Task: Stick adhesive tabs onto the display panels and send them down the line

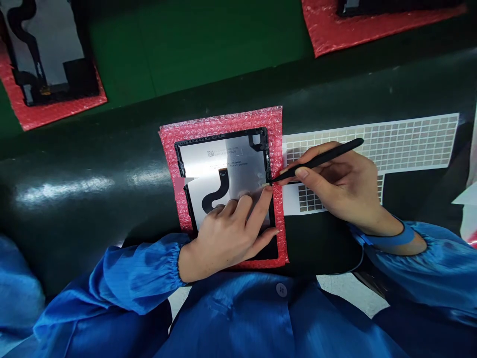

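A tablet-sized display panel [227, 161] lies face down, with a silver back and black frame, on a pink bubble-wrap sheet [223, 123]. A black S-shaped flex cable [214, 191] curves across its lower left. My left hand [227, 233] rests spread on the panel, its index fingertip near the right edge. My right hand [335, 186] grips a slim black pointed tool [320, 160] like a pen. The tool's tip touches or nearly touches the panel's right edge; I cannot tell which.
A sheet of small tan labels in a grid [372, 149] lies right of the bubble wrap, partly under my right hand. Other panels on pink bubble wrap [48, 62] [376, 22] sit at the upper corners on a green mat [194, 44]. Blue sleeves fill the bottom.
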`<action>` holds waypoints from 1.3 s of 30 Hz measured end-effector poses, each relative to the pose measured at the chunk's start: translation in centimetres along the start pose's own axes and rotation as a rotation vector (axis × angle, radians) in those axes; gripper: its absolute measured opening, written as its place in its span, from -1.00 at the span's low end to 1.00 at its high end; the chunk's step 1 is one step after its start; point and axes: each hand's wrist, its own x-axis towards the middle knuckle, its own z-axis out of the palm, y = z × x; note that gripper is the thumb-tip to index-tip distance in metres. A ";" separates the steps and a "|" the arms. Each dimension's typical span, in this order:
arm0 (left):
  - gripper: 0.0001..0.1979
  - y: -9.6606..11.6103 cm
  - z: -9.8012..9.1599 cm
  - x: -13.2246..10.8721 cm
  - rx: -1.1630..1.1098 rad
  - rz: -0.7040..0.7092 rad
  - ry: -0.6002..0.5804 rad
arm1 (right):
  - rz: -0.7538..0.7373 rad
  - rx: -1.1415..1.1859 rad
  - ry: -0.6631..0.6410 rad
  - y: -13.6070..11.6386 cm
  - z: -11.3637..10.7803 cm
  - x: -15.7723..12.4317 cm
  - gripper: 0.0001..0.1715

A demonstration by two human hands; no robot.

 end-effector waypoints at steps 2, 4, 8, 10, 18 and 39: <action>-0.34 0.0 0.0 0.0 -0.005 -0.004 0.002 | 0.010 -0.021 0.007 0.1 0.0 0.0 -0.83; -0.34 0.0 0.0 0.0 -0.004 -0.010 0.000 | 0.022 -0.019 0.007 0.2 0.0 0.0 -0.84; -0.36 -0.1 -0.2 0.1 -0.042 -0.026 -0.002 | 0.021 0.061 0.058 -0.2 -0.3 -0.1 -0.83; -0.38 -0.2 -0.4 0.3 -0.075 -0.028 -0.003 | 0.003 0.077 0.117 -0.7 -0.7 -0.2 -0.82; -0.36 -1.0 -0.4 3.8 -0.016 0.176 0.022 | -0.118 -0.154 0.232 -0.1 -2.2 0.2 -0.75; -0.25 -1.1 1.4 4.5 -0.030 0.188 -0.102 | -0.083 -0.246 0.225 1.1 -2.4 -0.4 -0.78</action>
